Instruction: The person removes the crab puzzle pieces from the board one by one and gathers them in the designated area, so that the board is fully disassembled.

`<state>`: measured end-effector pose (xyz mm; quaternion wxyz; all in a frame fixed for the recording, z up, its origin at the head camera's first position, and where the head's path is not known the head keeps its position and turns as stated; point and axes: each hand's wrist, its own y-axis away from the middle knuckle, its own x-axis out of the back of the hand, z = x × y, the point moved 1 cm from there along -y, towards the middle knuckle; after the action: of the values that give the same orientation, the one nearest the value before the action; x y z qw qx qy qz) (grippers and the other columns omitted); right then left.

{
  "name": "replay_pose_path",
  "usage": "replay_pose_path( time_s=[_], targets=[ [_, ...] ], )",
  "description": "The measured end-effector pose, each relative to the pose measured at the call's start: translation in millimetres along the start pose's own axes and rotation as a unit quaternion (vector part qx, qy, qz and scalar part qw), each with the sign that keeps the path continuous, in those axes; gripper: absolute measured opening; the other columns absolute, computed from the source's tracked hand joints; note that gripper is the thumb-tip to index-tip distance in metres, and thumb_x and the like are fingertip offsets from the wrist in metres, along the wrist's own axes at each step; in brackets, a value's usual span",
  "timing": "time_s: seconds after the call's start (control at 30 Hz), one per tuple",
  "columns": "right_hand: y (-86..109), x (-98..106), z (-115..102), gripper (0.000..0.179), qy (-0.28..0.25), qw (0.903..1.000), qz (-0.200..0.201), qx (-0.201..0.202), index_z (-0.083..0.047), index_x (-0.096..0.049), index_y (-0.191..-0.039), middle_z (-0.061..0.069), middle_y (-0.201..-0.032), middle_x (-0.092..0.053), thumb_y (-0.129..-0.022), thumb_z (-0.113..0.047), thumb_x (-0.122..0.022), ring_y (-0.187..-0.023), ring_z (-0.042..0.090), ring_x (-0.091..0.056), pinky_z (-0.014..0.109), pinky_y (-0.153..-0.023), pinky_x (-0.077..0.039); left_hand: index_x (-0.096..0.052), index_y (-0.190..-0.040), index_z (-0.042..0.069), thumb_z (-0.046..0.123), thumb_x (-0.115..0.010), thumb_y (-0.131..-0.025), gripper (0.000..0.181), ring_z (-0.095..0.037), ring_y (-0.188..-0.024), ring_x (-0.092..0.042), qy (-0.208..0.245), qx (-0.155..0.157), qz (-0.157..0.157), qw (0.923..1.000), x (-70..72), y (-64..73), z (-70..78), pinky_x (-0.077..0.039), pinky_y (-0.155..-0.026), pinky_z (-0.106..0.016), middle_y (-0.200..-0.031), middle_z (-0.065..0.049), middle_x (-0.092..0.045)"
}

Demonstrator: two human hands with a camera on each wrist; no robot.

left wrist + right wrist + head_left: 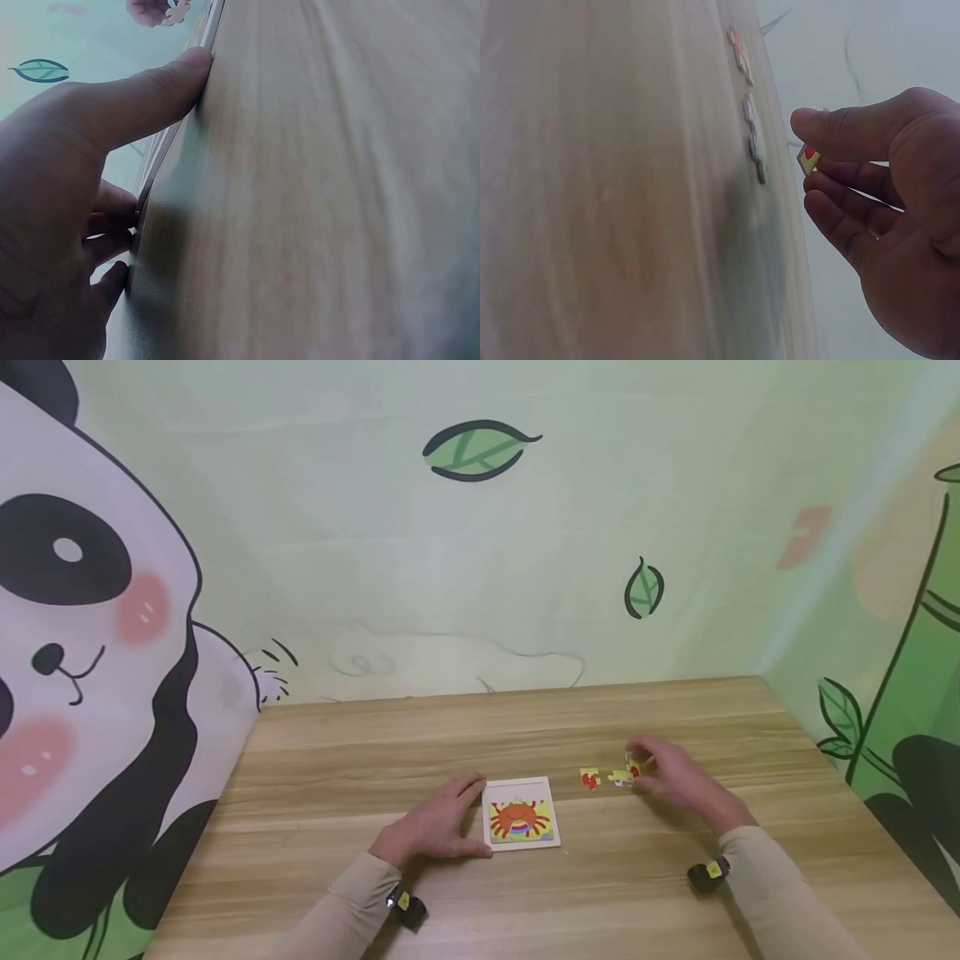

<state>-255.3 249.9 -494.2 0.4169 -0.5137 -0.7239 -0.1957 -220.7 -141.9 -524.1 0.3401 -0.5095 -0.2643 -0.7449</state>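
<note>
A square white-framed jigsaw puzzle tray (516, 790) lies on the table, its lower part filled with a red crab picture and its upper strip bare. My left hand (442, 822) holds its left side, index finger at the top corner and thumb at the bottom one. In the left wrist view the thumb (161, 97) presses along the tray's edge. To the right, my right hand (671, 777) pinches a yellow and red puzzle piece (808, 157) between thumb and fingers, raised above the table. Fingers partly cover that piece.
Loose puzzle pieces lie between the tray and my right hand: a red and yellow one (589, 777) and a yellowish one (618, 777). The wood-grain table (375, 743) meets a printed panda wall cloth (337, 568) behind.
</note>
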Motion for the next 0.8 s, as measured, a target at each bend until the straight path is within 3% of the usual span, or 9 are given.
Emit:
replay_pose_path(
  time_s=[0.2,0.8],
  targets=[
    [6.1,2,8,0.036,0.009,0.9998,0.009,0.013,0.0,-0.061,-0.104,0.012,-0.1,-0.064,-0.073,-0.001,-0.08,-0.097,0.032,-0.063,0.048,-0.086,-0.056,-0.029,-0.151,0.001,0.065,-0.071,-0.076,0.107,-0.028,-0.143,-0.032,0.002,-0.002,-0.001,1.0,0.6,-0.4,1.0,-0.029,-0.119,-0.04,-0.155,-0.013,-0.03],
    [12.8,8,21,0.036,0.047,0.9988,-0.008,-0.011,-0.001,-0.063,-0.107,0.011,-0.103,-0.066,-0.074,-0.001,-0.078,-0.099,0.031,-0.062,0.051,-0.09,-0.053,-0.029,-0.151,0.0,0.066,-0.069,-0.076,0.107,-0.028,-0.143,-0.03,-0.002,-0.005,0.002,1.0,1.1,-0.6,0.8,-0.028,-0.119,-0.04,-0.155,-0.013,-0.03]
  ],
)
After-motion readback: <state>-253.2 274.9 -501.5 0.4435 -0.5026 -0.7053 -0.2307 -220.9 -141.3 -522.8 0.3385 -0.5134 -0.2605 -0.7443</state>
